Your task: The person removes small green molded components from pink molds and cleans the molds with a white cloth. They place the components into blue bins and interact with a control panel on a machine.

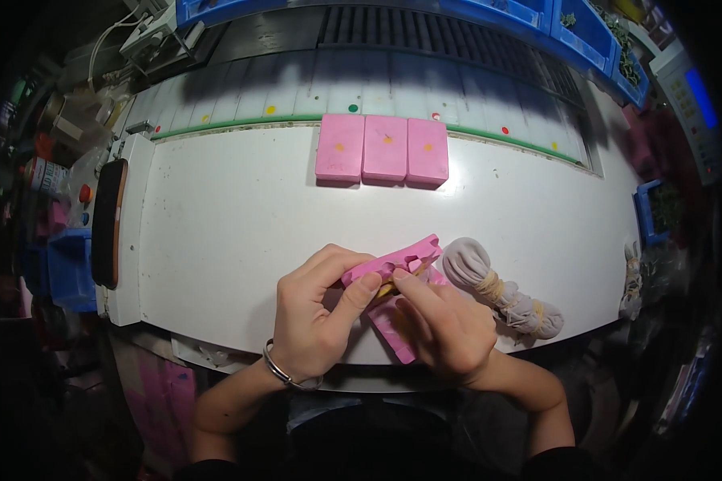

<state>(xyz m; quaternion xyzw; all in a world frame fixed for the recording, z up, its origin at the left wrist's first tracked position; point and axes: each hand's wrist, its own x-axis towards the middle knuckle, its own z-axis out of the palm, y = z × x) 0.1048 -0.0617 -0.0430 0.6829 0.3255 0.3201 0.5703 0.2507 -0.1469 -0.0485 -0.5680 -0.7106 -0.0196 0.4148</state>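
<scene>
Evidently soft stuff: the upper pink piece [404, 256], rough and notched along its edge, is up off the white table [225, 216], near its front rim, between the two hands. Left hand [316, 316] closed on it, fingers behind, thumb laid along the near side. Right hand [451, 327] narrow, fingertips bunched against the notched edge; cannot tell whether they pinch or only press. Lower pink piece [396, 332] slants down below, partly behind the right hand; whether the two are joined is hidden. A yellowish strip [386, 289] shows by the thumbs, its nature unclear.

Handling, by judgement: light, rubbery, likely to bend under a thumb rather than snap. Grip probably fair, not slick. Weak spots would be the thin notched edges, apt to tear if pulled sharply. Best hold: the thicker, straighter back, well supported by the fingers, thumb pressure spread wide; the lower piece by its plain outer end.

Nearby: three pink blocks [385, 149] side by side at the far edge of the table, whole and squarer, presumably firmer to lift by their sides. Grey cloth bundle [501, 290], tied with bands, lies just beside the right hand.
</scene>
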